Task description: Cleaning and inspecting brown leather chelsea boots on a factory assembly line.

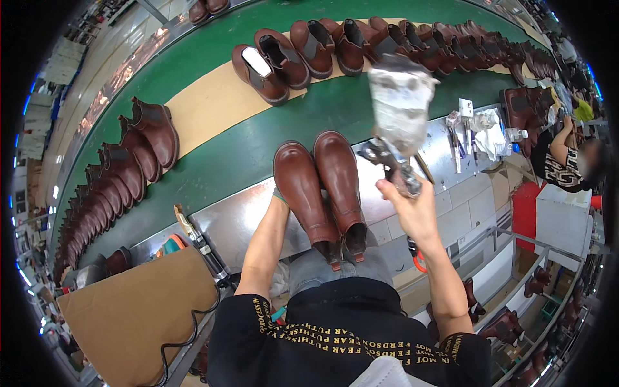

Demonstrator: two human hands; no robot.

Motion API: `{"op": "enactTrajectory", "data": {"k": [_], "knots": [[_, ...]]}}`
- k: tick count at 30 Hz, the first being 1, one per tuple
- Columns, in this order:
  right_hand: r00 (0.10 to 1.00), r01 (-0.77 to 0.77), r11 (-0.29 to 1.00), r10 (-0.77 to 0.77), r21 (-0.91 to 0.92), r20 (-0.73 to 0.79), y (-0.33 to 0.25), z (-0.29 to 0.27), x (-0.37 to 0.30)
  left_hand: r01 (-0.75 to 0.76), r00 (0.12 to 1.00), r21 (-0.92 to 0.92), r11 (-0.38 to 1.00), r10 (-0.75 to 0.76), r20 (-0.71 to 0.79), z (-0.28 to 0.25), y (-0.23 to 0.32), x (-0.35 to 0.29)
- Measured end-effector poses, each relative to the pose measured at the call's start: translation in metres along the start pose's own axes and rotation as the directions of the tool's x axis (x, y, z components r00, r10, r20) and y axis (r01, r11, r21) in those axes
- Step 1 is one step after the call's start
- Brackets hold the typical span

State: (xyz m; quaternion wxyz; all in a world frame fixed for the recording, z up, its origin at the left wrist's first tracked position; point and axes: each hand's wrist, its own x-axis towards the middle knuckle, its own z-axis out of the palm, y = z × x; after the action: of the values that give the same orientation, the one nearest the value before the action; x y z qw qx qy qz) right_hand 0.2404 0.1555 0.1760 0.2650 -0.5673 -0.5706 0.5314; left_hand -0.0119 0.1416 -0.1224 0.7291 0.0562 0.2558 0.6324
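Note:
A pair of shiny brown ankle boots lies side by side in front of me, the left boot (301, 184) and the right boot (337, 177), toes pointing away and shafts toward my lap. My left hand (280, 196) reaches under the left boot's toe end; a bit of green shows at the wrist, and the boot hides the fingers. To the right of the boots, my right hand (416, 206) is closed around a metal spray gun (385, 157). Its upright cup (403, 106) is wrapped in whitish, stained covering and smeared by motion.
Rows of brown boots (316, 48) curve along the green bench (238, 138), with more boots (132, 155) at left. Brushes (456, 142) and a plastic bottle (516, 134) lie on the metal ledge at right. Cardboard (138, 316) stands lower left. A person (570, 155) is at far right.

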Motion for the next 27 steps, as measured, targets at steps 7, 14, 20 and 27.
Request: {"op": "enactTrajectory", "data": {"k": [7,14,20,27], "knots": [[0.999,-0.03,0.997,0.028,0.065,0.038,-0.005,0.0,-0.012,-0.01,0.997,0.018,1.0,0.012,-0.07,-0.006,0.01,0.011],[0.994,-0.003,0.988,0.018,0.152,-0.103,0.074,-0.01,0.03,-0.046,0.987,0.042,0.998,0.052,-0.152,-0.003,-0.012,-0.013],[0.993,-0.03,0.999,0.034,0.031,-0.116,0.204,0.007,0.076,-0.057,0.976,0.057,0.997,0.067,-0.207,-0.006,-0.012,-0.021],[0.836,0.191,0.788,-0.443,-0.585,-0.323,0.188,0.01,0.01,0.066,0.583,0.788,0.612,0.617,-0.529,0.03,-0.016,-0.124]]}}
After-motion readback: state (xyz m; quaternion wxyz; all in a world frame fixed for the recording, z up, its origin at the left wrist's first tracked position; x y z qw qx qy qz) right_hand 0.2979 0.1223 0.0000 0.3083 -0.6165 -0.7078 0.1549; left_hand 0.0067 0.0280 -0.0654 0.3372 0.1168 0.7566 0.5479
